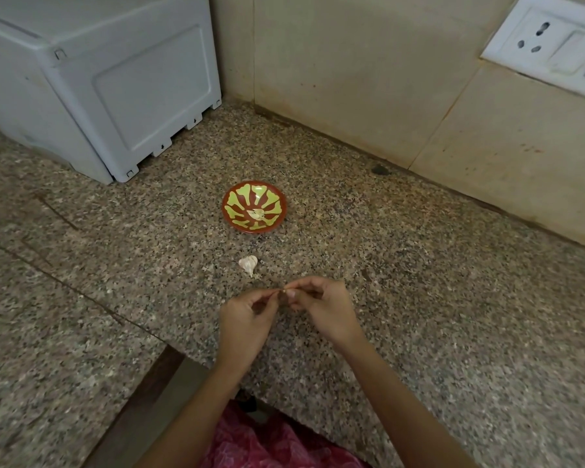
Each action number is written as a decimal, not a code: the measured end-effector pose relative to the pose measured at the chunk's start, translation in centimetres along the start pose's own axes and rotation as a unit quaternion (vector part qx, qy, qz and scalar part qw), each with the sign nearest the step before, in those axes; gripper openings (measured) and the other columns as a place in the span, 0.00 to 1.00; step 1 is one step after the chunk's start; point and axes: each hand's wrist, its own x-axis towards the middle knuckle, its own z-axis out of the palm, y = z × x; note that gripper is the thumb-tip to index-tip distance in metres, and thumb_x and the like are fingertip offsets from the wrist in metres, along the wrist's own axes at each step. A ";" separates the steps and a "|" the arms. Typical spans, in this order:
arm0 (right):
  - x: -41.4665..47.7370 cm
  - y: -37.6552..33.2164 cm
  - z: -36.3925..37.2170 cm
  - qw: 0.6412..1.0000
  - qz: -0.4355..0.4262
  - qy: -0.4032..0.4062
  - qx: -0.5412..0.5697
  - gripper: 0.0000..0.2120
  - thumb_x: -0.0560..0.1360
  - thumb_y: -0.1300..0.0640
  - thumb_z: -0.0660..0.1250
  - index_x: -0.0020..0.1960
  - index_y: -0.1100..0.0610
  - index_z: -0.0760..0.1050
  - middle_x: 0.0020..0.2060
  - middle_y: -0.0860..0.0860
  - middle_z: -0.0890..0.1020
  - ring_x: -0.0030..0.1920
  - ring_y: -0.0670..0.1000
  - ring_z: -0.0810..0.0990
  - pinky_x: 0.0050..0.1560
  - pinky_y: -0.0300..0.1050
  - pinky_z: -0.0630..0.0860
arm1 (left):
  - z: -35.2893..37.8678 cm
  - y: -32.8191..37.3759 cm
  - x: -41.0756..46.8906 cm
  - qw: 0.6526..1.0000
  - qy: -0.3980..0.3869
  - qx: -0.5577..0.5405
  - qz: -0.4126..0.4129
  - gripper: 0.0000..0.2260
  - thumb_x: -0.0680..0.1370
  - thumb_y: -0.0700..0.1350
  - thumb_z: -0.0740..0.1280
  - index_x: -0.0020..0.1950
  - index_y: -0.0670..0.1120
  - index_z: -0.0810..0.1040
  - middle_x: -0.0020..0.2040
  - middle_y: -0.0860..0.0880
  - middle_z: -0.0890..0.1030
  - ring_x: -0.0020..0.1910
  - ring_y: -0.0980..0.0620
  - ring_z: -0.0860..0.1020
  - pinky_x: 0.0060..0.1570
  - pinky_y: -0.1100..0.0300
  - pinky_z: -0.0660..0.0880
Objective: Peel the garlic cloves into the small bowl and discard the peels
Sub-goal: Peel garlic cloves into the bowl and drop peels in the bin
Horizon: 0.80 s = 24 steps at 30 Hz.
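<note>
Over the near edge of the speckled granite counter, both forearms reach forward and meet in the middle. The left hand is turned with its back toward me, fingers curled in, thumb and forefinger drawn to a point. The right hand comes in from the other side, its fingers bent the same way, thumb and forefinger tips pressed against those of the left. Between the two sets of fingertips sits a garlic clove, pinched from both sides and held just above the stone. It is so small and so covered by the fingers that I cannot tell how much skin is on it.

Just beyond the hands a pale garlic piece lies on the counter, its pointed end toward the person, touching nothing.

Farther back stands the small bowl, red with yellow-green petal shapes radiating from its centre. It sits upright, well apart from the hands. At its bottom lies a little whitish bit of garlic; whether that is a peeled clove or skin I cannot make out.

To the left at the back a white appliance stands on the counter against the corner. A white socket plate is set in the beige wall tiles at the upper right. Pink patterned cloth shows below the counter edge.
</note>
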 end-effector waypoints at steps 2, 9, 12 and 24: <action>0.0 -0.2 -0.1 1.000 -0.004 -0.011 0.003 0.06 0.76 0.66 0.70 0.47 0.57 0.82 0.42 0.53 0.86 0.43 0.51 0.86 0.48 0.45 0.83 | -0.2 0.1 0.2 1.000 -0.006 0.014 0.019 0.08 0.76 0.38 0.70 0.50 0.49 0.85 0.43 0.57 0.84 0.40 0.60 0.82 0.41 0.60 0.80; 0.2 -0.6 -0.1 0.999 0.000 -0.028 0.023 0.05 0.76 0.67 0.70 0.49 0.62 0.82 0.43 0.55 0.86 0.43 0.52 0.86 0.48 0.46 0.83 | -0.3 0.4 0.7 0.994 0.012 0.075 0.076 0.05 0.73 0.38 0.73 0.48 0.44 0.85 0.42 0.55 0.82 0.43 0.60 0.80 0.40 0.75 0.73; 0.2 -0.9 0.1 0.994 0.042 -0.023 0.101 0.06 0.76 0.69 0.69 0.50 0.63 0.82 0.45 0.58 0.86 0.45 0.52 0.85 0.49 0.42 0.82 | -0.2 0.7 0.7 0.996 0.021 0.065 0.064 0.06 0.73 0.38 0.73 0.48 0.45 0.84 0.41 0.56 0.82 0.43 0.62 0.80 0.39 0.76 0.72; -0.1 -0.6 -0.8 0.962 0.115 -0.037 0.246 0.06 0.75 0.70 0.69 0.49 0.64 0.83 0.46 0.59 0.86 0.45 0.53 0.85 0.47 0.41 0.82 | -0.3 0.6 1.0 0.994 0.019 0.059 0.088 0.08 0.72 0.37 0.73 0.50 0.45 0.84 0.44 0.55 0.83 0.43 0.61 0.81 0.41 0.74 0.75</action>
